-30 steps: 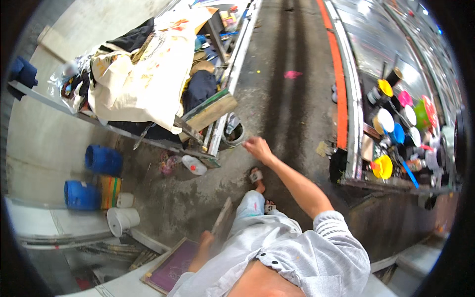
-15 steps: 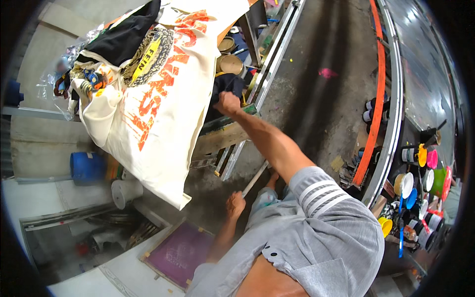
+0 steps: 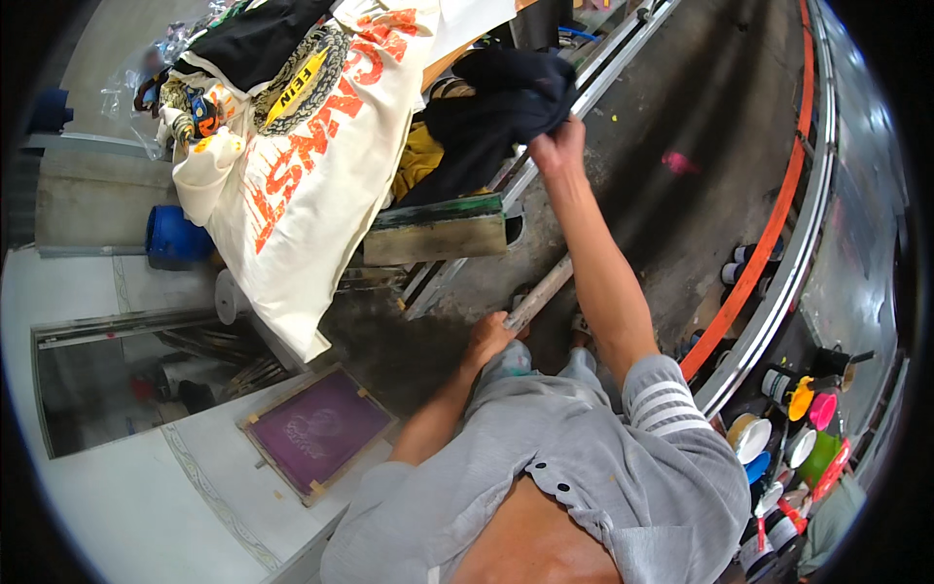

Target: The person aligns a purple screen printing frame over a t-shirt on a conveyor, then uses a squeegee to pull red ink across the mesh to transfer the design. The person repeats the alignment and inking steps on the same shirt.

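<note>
The right hand [image 3: 557, 148] is closed on the lower right edge of a dark cloth [image 3: 501, 97], fingers bunched into the fabric; the cloth sits crumpled at the far end of the arm, over the metal-railed counter [image 3: 615, 70], its left part dropping beside a yellow cloth [image 3: 418, 161]. The left hand [image 3: 489, 339], lower and nearer the body, is wrapped round the near end of a pale wooden piece [image 3: 541, 293] that slants up and away to the right — whether a bar or the edge of a wider board, I cannot tell. Left of the dark cloth, a large cream cloth [image 3: 341, 161] with orange print drapes well down over the counter's near side, a black cloth [image 3: 255, 47] lying against its upper left. A worn wooden plank [image 3: 438, 240] lies crosswise just below the dark cloth. A framed purple screen [image 3: 316, 431] lies on a white surface [image 3: 209, 487] at lower left, near a blue barrel [image 3: 178, 237]; colourful tubs [image 3: 800, 399] crowd the right side, beside an orange strip [image 3: 755, 282].
</note>
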### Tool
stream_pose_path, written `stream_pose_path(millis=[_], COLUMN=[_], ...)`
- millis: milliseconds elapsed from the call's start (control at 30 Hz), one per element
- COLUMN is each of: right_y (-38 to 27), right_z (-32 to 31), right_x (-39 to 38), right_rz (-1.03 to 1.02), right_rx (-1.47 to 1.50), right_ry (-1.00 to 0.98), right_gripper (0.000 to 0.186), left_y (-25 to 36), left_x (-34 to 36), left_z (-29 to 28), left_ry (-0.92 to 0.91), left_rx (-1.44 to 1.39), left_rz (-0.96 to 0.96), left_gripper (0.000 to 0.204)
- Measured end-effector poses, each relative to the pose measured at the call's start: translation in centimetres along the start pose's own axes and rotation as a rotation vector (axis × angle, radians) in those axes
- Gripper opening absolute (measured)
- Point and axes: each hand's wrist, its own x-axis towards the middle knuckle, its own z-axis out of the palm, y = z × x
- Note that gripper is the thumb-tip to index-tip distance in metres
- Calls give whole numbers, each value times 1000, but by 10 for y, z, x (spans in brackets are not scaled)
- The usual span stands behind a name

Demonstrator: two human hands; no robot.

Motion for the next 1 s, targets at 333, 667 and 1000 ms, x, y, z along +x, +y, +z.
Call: stream_pose_path(millis=[333,667,1000], right_y=[-69,-72,-150], right_z=[161,76,99], right_x=[-183,-280,-207], right_rz=[6,-761,-1424], right_rx=[-301,-2009,-2035], right_ry=[11,404,944], right_gripper=[40,59,48], left_y=[62,214,243], left_x=[76,54,-12], left_z=[21,-25,-115], left_ry=[-419,-586,-559], left_rx=[-990,-1197,-776], left_rz=[-79,125,633], left_gripper=[29,49,73])
